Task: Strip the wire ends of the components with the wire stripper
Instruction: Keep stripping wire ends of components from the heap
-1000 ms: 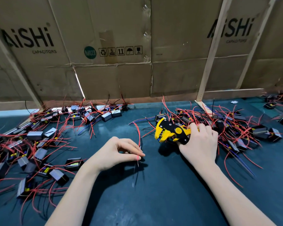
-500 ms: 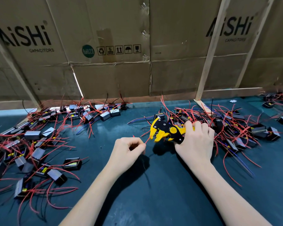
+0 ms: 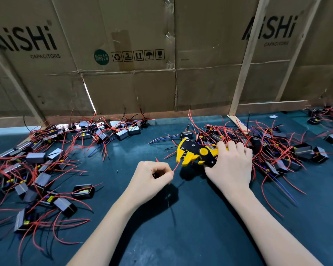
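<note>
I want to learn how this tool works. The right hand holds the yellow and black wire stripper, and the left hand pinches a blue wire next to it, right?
Not quite. The wire pinched by the left hand is red, not blue, as the head view shows. The rest holds: the right hand grips the yellow and black wire stripper, with the wire's tip at its head.

A single head-worn view looks forward and down, close above both grips on the surface (image 3: 181,237), facing a cardboard wall (image 3: 200,83) beyond.
</note>
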